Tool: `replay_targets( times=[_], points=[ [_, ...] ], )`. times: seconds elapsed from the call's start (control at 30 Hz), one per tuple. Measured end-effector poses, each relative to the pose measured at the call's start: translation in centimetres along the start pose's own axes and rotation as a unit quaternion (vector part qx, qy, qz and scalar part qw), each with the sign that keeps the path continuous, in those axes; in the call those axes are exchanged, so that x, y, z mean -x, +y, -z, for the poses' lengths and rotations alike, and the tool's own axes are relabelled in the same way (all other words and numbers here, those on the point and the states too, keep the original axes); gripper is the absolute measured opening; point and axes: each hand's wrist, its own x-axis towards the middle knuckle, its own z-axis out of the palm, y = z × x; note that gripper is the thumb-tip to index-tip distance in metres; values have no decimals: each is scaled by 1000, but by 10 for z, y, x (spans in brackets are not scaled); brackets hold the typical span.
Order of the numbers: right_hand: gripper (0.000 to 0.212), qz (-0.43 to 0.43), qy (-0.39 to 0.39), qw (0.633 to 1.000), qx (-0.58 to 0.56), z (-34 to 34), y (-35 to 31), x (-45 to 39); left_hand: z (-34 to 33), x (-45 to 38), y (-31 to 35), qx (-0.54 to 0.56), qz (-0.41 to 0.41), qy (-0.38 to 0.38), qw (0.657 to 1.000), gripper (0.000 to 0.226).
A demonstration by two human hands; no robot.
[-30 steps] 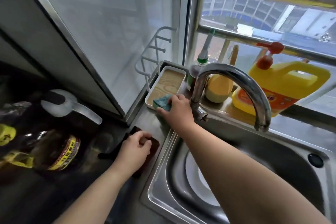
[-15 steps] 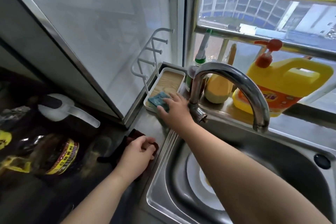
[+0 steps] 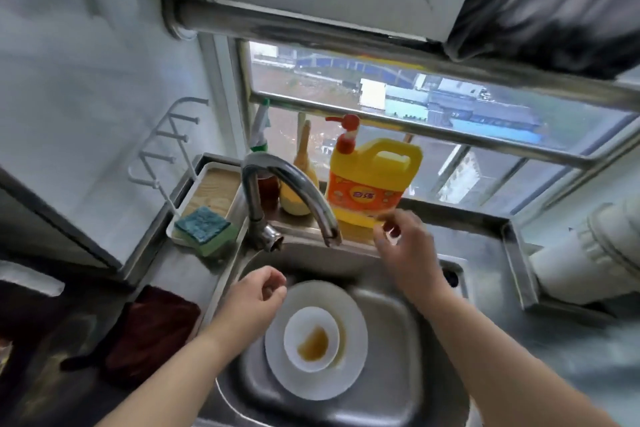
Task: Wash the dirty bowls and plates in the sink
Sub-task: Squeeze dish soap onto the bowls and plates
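Observation:
A white plate (image 3: 349,378) lies in the steel sink (image 3: 408,315), and a small white bowl (image 3: 304,326) with brown sauce in it sits on the plate. My left hand (image 3: 256,298) hovers over the sink's left side just above the plate's rim, fingers loosely curled, holding nothing. My right hand (image 3: 405,246) is raised over the sink's back edge, in front of the yellow detergent jug (image 3: 370,184), fingers relaxed and empty. A blue-green sponge (image 3: 204,229) rests on the front end of the white tray (image 3: 221,170) left of the tap (image 3: 287,180).
A dark red cloth (image 3: 152,326) lies on the counter left of the sink. Bottles stand on the sill behind the tap. A white hook rack (image 3: 162,152) juts from the left wall. White folded items (image 3: 595,253) sit at the right.
My right hand let go of the sponge at the tray and moved right toward the jug. My left hand left the red cloth and came over the sink. The view tilted down.

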Motion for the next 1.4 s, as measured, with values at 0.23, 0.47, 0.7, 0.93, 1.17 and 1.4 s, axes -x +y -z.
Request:
replay_targets(
  times=[0.23, 0.47, 0.7, 0.93, 1.17, 1.4],
  points=[
    [67, 57, -55, 974, 212, 48, -13, -126, 1, -5, 38, -12, -41, 19, 999, 9],
    [27, 9, -128, 974, 185, 48, -11, -86, -9, 1, 25, 32, -17, 21, 999, 8],
    [20, -98, -132, 978, 127, 101, 17, 15, -45, 13, 13, 96, 32, -51, 994, 8],
    [23, -101, -187, 962, 171, 91, 19, 50, -88, 17, 9, 103, 84, -87, 987, 7],
    [25, -188, -346, 885, 250, 35, 55, 52, -104, 18, 1, 113, 126, -88, 982, 9],
    [28, -224, -453, 803, 317, -32, 62, 44, -110, 26, -14, 151, 190, -100, 965, 9]
  ],
)
